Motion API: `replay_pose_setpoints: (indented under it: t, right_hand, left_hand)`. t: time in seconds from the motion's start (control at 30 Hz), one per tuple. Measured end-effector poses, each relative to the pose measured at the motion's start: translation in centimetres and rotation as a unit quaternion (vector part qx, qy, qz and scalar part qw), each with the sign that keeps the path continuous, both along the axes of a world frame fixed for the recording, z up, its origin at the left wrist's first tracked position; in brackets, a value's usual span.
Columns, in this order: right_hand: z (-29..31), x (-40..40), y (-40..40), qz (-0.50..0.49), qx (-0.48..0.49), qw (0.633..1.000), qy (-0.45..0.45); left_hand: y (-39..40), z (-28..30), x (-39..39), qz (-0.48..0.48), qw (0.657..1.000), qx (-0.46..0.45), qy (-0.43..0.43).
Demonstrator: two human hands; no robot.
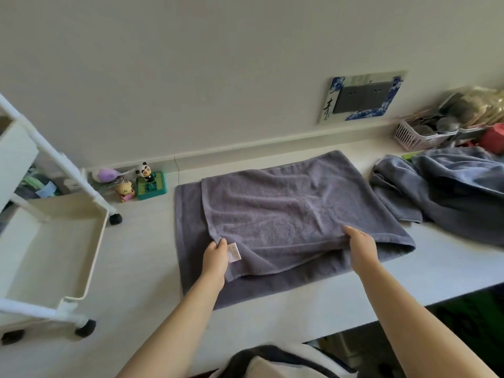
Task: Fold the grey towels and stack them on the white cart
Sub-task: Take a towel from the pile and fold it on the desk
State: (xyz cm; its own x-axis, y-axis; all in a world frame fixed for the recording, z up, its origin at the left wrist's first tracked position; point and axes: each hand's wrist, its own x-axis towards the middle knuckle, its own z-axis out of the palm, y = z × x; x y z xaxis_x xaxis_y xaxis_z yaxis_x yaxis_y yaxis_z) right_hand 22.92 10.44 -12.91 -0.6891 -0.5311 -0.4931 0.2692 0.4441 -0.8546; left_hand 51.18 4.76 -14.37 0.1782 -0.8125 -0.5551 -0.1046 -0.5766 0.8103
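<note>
A grey towel (286, 208) lies on the white table (152, 255), its upper layer folded over the lower one and shifted up and right. My left hand (215, 257) pinches the near-left corner of the upper layer beside a small white label (234, 252). My right hand (361, 248) grips the near edge of the same layer farther right. A pile of unfolded grey towels (447, 192) lies at the right. The white cart (51, 241) stands on the table at the left, and its lower tray holds nothing.
Small toys, among them a panda figure on a green base (149, 182), sit by the wall left of the towel. A pink basket (417, 135) with grey items stands at the back right. The table's front edge runs near right, with a dark floor below.
</note>
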Motion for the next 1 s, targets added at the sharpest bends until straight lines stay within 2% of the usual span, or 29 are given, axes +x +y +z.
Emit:
replay_pose_setpoints:
  t: [0.1,0.17,0.2,0.27,0.33,0.4,0.43,0.5,0.57,0.77,0.93,1.0]
  right_hand:
    - [3.7,0.2,-0.6,-0.059,-0.106,0.991,0.061]
    - [5.2,1.4,-0.2,-0.053,-0.17,0.973,0.146]
    - [4.8,2.1,0.1,-0.037,-0.176,0.968,0.176]
    - [2.5,3.2,0.8,0.003,-0.117,0.973,0.2]
    - [-0.3,3.8,1.8,0.088,-0.001,0.97,0.225]
    - [-2.6,4.5,2.6,0.187,0.091,0.938,0.278]
    - [-3.4,5.0,3.0,0.223,0.112,0.919,0.304]
    - [-4.1,5.4,3.5,0.241,0.104,0.904,0.338]
    - [-3.7,5.3,3.6,0.226,0.086,0.907,0.344]
    - [-3.6,5.3,4.4,0.248,0.065,0.892,0.372]
    - [-3.6,5.0,4.4,0.23,0.044,0.908,0.346]
    - [-3.8,4.9,4.6,0.255,0.059,0.9,0.347]
  left_hand:
    - [-1.7,5.4,-0.8,0.038,0.991,-0.115,-0.063]
    - [-1.9,8.5,0.2,0.068,0.97,-0.198,-0.12]
    - [-1.5,8.9,1.3,0.079,0.963,-0.212,-0.147]
    - [0.1,6.7,3.7,0.072,0.959,-0.174,-0.214]
    - [2.3,2.9,5.8,0.016,0.956,-0.066,-0.286]
    - [3.9,-0.4,7.2,-0.038,0.946,0.034,-0.321]
    - [4.6,-1.3,7.7,-0.033,0.945,0.053,-0.321]
    - [4.8,-2.3,8.5,0.001,0.954,0.033,-0.298]
    - [4.7,-2.5,8.9,0.018,0.958,0.008,-0.285]
    - [4.6,-3.1,10.0,-0.046,0.937,-0.042,-0.342]
    - [4.3,-3.5,10.5,-0.043,0.928,-0.058,-0.367]
    - [4.7,-3.8,10.5,-0.054,0.917,-0.066,-0.389]
